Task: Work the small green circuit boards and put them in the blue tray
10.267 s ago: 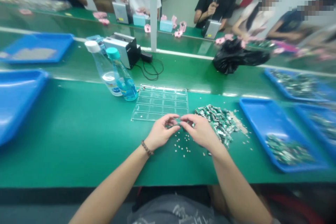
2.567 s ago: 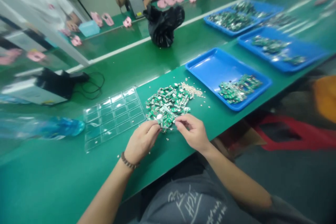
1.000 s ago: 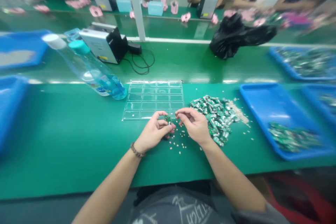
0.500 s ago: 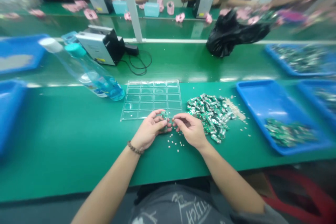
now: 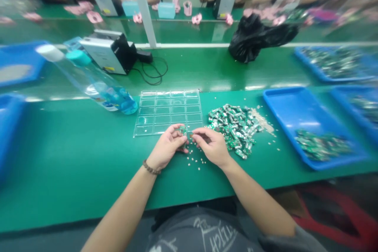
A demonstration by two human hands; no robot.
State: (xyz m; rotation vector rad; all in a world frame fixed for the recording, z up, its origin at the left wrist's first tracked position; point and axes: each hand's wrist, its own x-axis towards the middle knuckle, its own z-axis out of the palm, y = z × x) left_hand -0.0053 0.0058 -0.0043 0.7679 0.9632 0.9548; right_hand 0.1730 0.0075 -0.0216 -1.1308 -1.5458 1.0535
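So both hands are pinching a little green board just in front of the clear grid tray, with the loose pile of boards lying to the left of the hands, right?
Not quite. In the head view the pile of boards lies to the right of the hands, not the left. The rest holds: the left hand and right hand pinch a little green board just in front of the clear grid tray.

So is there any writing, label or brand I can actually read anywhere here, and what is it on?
Nothing reads clearly.
White lettering on the grey shirt: upside down and cut off, unreadable.
Label on the water bottle: blurred.
Yellow sticker on the grey machine: too small.
Small circuit board between the left hand and right hand: no legible marks.
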